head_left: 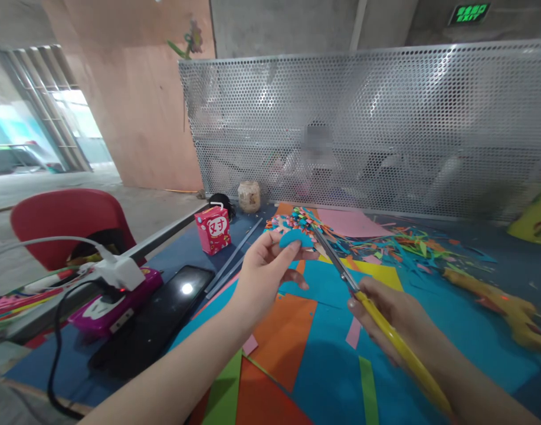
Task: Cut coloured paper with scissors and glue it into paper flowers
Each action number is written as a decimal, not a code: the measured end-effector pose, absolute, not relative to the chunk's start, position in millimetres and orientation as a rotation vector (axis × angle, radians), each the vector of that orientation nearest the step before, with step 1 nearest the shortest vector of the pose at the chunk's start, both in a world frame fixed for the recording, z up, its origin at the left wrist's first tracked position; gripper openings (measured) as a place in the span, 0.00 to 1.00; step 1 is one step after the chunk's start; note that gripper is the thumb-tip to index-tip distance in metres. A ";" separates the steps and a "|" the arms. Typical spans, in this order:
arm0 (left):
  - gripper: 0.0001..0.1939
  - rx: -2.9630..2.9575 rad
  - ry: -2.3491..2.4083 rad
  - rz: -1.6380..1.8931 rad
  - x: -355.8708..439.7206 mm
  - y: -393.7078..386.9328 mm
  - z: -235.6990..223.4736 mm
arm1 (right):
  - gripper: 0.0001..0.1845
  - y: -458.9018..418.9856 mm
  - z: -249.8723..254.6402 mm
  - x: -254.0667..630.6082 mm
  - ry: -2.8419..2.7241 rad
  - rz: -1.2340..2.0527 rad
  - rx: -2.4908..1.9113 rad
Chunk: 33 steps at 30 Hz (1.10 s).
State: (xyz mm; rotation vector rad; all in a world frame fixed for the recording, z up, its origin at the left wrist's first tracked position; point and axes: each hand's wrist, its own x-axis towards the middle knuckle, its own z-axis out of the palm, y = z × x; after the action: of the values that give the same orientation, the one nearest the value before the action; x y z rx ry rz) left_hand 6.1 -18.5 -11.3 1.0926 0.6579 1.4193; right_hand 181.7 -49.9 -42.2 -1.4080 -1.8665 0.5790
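Note:
A small rounded piece of blue paper [295, 238] is pinched between the thumb and fingers of my left hand [270, 260]. My right hand [392, 310] grips a pair of scissors [371, 307] with yellow handles. Their metal blades point up and away, with the tips close to the right edge of the blue piece; I cannot tell if they touch it. Beneath both hands lie large sheets of blue paper [336, 360] and orange paper [283, 330], with narrow green and pink strips on top.
Colourful paper scraps [412, 245] pile up behind my hands, near a pink sheet [352, 222]. A yellow glue gun [495, 304] lies at right. To the left are a phone [153, 321], a purple power strip [115, 304] and a red drink box [212, 230]. A perforated metal screen [363, 130] borders the back.

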 end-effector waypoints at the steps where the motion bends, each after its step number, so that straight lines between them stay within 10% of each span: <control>1: 0.08 1.081 0.662 1.428 5.7 -18.2 -11.4 | 0.14 -50.4 -41.4 181.2 -1.862 0.603 -1.417; 33: 0.06 0.930 0.748 1.637 5.0 -9.9 -13.2 | 0.14 -53.8 -35.4 179.0 -1.981 0.618 -1.447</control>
State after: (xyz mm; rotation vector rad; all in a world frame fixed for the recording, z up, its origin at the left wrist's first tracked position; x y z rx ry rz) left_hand 5.0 -9.9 -13.2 0.9302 0.7476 1.6369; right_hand 179.0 -53.8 -35.4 -1.4474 -1.9813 0.6182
